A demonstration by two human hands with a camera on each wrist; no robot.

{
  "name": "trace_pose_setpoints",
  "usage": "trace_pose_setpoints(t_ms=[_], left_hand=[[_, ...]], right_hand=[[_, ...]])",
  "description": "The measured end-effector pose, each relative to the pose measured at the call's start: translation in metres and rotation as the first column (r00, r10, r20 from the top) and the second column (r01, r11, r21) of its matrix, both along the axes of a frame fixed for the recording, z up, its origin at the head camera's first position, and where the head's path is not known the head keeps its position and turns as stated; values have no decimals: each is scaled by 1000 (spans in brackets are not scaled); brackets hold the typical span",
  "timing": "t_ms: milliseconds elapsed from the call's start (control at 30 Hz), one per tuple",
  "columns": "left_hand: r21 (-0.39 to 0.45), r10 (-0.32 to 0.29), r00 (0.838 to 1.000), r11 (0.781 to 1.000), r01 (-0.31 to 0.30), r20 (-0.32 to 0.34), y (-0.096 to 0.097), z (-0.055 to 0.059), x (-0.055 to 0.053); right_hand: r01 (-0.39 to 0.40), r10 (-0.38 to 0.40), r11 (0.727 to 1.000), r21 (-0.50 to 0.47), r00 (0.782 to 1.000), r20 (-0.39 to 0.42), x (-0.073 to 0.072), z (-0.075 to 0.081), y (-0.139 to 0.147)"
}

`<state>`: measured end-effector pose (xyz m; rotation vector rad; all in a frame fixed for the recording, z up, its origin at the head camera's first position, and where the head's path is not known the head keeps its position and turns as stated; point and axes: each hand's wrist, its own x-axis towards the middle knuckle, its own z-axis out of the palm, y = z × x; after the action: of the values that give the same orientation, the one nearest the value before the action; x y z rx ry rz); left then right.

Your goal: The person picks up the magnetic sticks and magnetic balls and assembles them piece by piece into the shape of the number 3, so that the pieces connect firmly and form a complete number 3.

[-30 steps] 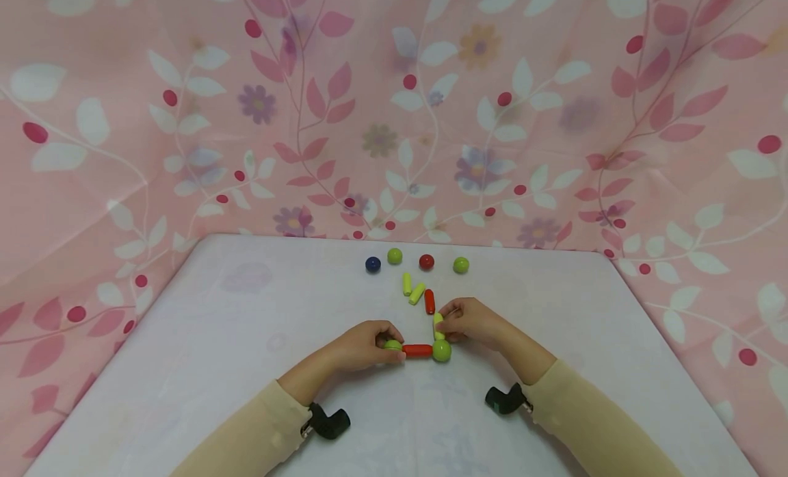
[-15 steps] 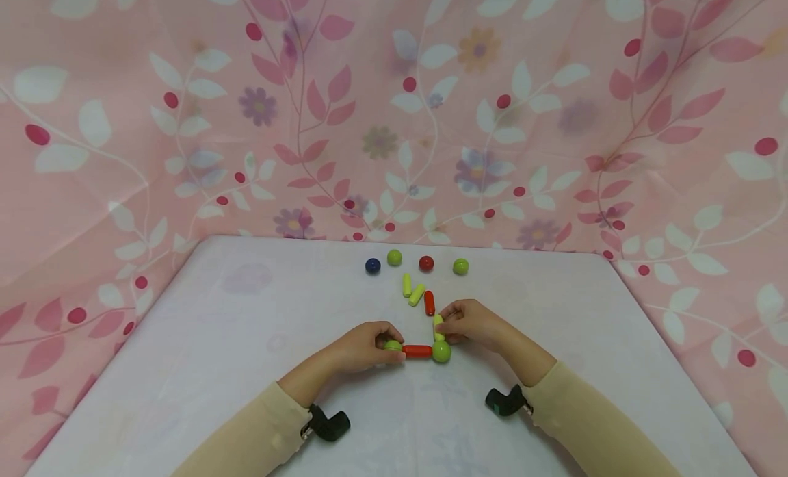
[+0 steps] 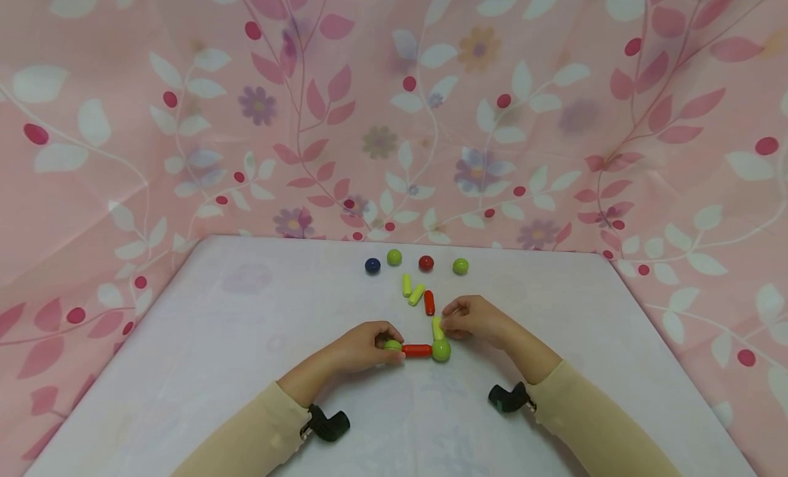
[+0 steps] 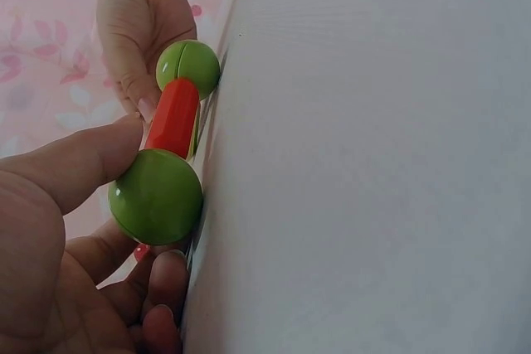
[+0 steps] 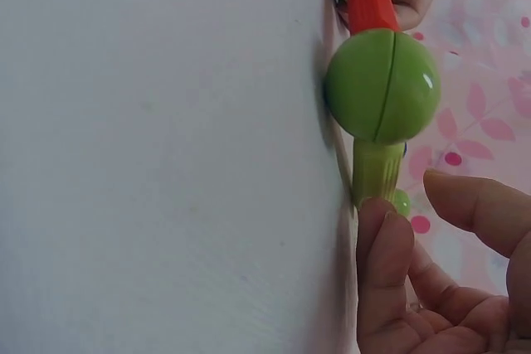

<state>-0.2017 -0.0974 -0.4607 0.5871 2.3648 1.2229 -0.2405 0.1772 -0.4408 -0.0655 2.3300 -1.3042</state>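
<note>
My left hand (image 3: 360, 347) grips a green ball (image 4: 158, 198) low on the table, thumb against its side and fingers curled by it. A red rod (image 3: 417, 351) joins this ball to a second green ball (image 3: 441, 350) on the right. From that second ball a yellow-green rod (image 5: 376, 173) runs away toward the back of the table. My right hand (image 3: 477, 318) is beside this rod's far end. In the right wrist view its thumb stands off the rod, while a fingertip lies at the rod's end.
Beyond the hands lie a loose red rod (image 3: 429, 302) and two yellow-green rods (image 3: 407, 285). Near the back edge stand a dark blue ball (image 3: 372, 265), a red ball (image 3: 426, 263) and two green balls (image 3: 394, 257). A floral cloth (image 3: 382, 142) hangs behind the white table (image 3: 203, 367).
My right hand has loosened its pinch on the yellow-green rod and shifted slightly right, so more of the rod shows. The left hand stays on its green ball.
</note>
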Motion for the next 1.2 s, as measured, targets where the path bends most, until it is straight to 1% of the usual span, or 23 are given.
trace_pose_setpoints(t_ms=[233,433,667,767,933,1100,1200], left_hand=[[-7,3,1000,1000,-3,2,0,-3,-1],[-16,11,1000,1000,-11,7,1,-2,0],[-21,11,1000,1000,-11,4,0,-3,0],[-26,14,1000,1000,-14,3,0,-1,1],[-15,13,1000,1000,-13,4,1,1,1],[-8,18,1000,1000,-18,6,1,1,2],[-11,17,1000,1000,-17,7,2,1,2]], right_hand=[[-25,27,999,29,997,-68,-6,6,10],[1,3,999,33,995,-100,-14,11,21],[19,-21,1000,-23,991,-135,-24,23,31],[12,-15,1000,-20,988,-153,-29,25,35],[31,-33,999,-9,985,-171,-41,24,39],[87,-89,996,-18,980,-179,-55,18,40],[116,-117,993,-18,977,-178,-61,15,41]])
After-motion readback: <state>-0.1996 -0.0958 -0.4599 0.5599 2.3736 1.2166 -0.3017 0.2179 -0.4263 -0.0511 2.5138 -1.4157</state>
